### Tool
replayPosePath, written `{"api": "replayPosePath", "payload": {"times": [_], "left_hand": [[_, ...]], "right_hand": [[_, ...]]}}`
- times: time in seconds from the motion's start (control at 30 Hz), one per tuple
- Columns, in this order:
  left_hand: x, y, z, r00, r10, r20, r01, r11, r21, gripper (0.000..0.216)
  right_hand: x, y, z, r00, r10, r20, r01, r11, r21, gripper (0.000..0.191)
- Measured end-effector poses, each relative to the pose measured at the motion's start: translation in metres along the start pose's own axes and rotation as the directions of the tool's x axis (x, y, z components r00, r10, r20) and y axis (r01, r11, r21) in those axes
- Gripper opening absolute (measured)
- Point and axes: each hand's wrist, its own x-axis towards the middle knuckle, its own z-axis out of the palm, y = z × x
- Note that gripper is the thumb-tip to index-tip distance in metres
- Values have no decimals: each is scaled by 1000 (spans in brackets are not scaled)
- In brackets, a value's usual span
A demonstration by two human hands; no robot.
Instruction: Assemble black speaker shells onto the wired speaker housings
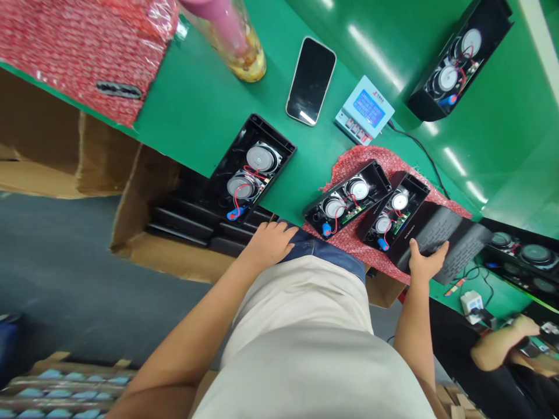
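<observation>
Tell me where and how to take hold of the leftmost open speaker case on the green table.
I'd bring the left grip, the nearer one, in from above onto the outer long walls, mid-length. The speaker case lies open side up, with no other case against it; avoid the exposed cones and red wires inside.

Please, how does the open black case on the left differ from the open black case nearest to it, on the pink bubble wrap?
The left case lies directly on the green table, while the middle case lies on pink bubble wrap. The left case extends past the table edge, above a cardboard box; the middle case does not. Both are black and open, with two round speakers, red wires and a blue part.
</observation>
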Motion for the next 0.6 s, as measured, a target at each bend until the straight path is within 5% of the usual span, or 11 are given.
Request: {"api": "replayPosePath", "payload": {"times": [0.17,0.27,0.43,0.53,0.6], "left_hand": [[1,5,0,1000,16,10,-16,1000,-18,40],[3,5,6,1000,24,18,-23,999,-43,40],[-1,-5,28,999,-46,-6,45,989,-137,42],[-16,-22,52,990,-138,21,137,935,-327,39],[-26,-41,72,954,-298,29,259,773,-579,35]], "right_hand": [[9,7,-7,978,-141,154,143,990,-3,119],[20,5,-21,947,-76,313,96,994,-50,116],[36,-16,-22,985,-170,34,173,975,-141,98],[32,-31,-20,941,-292,173,320,933,-165,114],[25,-46,-25,938,-301,171,328,931,-160,112]]}}
